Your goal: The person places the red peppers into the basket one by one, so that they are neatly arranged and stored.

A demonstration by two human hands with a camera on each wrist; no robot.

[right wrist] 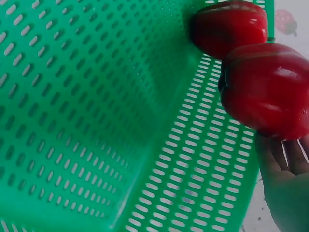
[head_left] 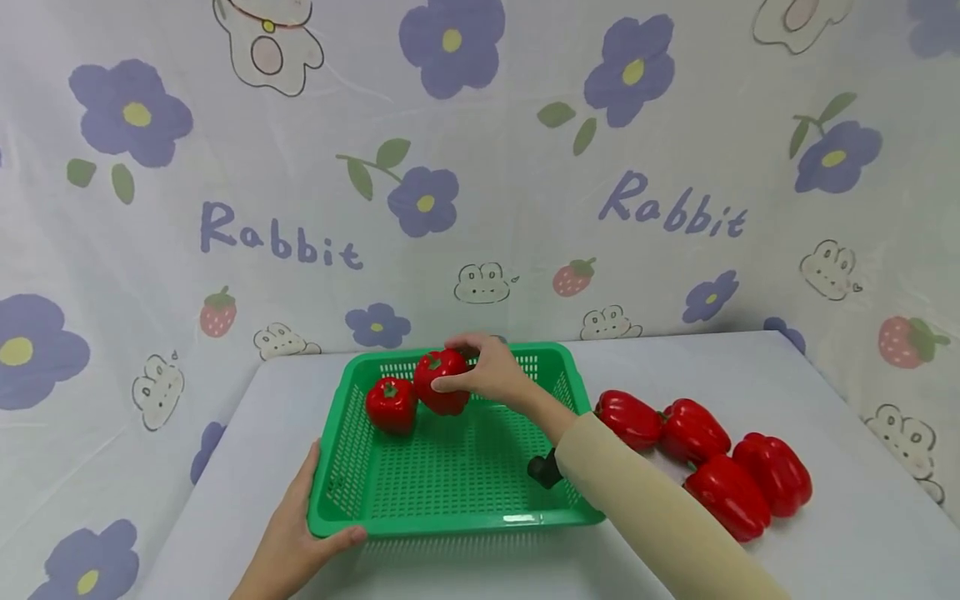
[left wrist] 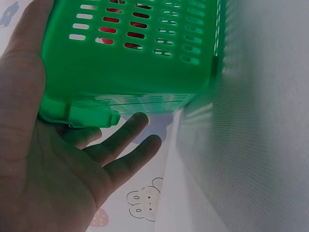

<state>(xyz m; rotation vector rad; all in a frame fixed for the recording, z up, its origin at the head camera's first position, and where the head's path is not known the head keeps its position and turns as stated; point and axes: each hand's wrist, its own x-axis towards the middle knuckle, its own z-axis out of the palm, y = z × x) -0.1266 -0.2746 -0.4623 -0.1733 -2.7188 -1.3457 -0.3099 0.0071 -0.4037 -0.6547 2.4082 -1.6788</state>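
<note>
My right hand (head_left: 491, 372) grips a red bell pepper (head_left: 441, 385) inside the green basket, near its back wall. Just left of it stands another red bell pepper (head_left: 392, 406), stem up, in the basket's back left corner. In the right wrist view the gripped pepper (right wrist: 270, 89) appears off the basket floor, close to the other pepper (right wrist: 229, 29). My left hand (head_left: 296, 533) rests at the front left corner of the green basket (head_left: 450, 525), thumb over the rim. The left wrist view shows that hand (left wrist: 63, 164) against the basket's outside, several fingers extended.
Several more red bell peppers (head_left: 693, 429) lie on the white table (head_left: 817, 392) to the right of the basket. A patterned cloth (head_left: 525, 233) hangs behind the table. A black wrist camera (head_left: 545, 469) shows beneath the right sleeve (head_left: 637, 500).
</note>
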